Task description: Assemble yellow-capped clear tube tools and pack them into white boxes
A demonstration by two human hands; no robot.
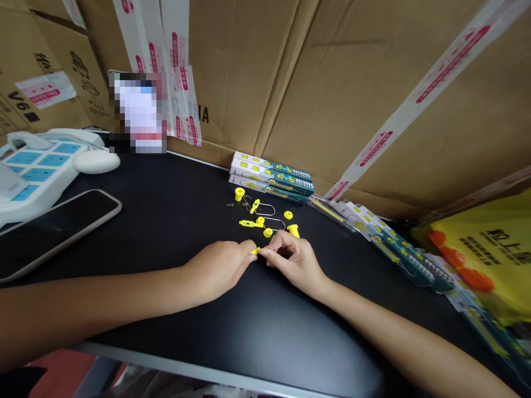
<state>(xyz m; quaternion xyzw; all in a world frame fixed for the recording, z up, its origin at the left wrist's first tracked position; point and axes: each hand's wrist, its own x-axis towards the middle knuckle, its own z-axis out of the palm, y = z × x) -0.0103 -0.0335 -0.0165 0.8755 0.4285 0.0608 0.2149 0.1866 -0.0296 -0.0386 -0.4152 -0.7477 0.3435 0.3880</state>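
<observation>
My left hand (222,268) is closed around a small yellow plastic part (255,251), whose tip shows past the fingers. Against that tip, my right hand (296,262) pinches with thumb and forefinger; something tiny and shiny may be there, too small to name. Just beyond the fingers lie a yellow slotted piece (251,224), another yellow piece with a wire hook (254,206), and a bent metal hook (276,222). Around them are a yellow flanged cap (239,193), a yellow ring (288,215), a second yellow cap (293,230) and a small spring (230,205).
Stacked printed boxes (271,177) stand at the back, with more boxes (390,246) along the right beside a yellow bag (485,249). On the left lie a phone (58,232) and a white power strip (45,166). Cardboard (249,72) walls the black table (166,221).
</observation>
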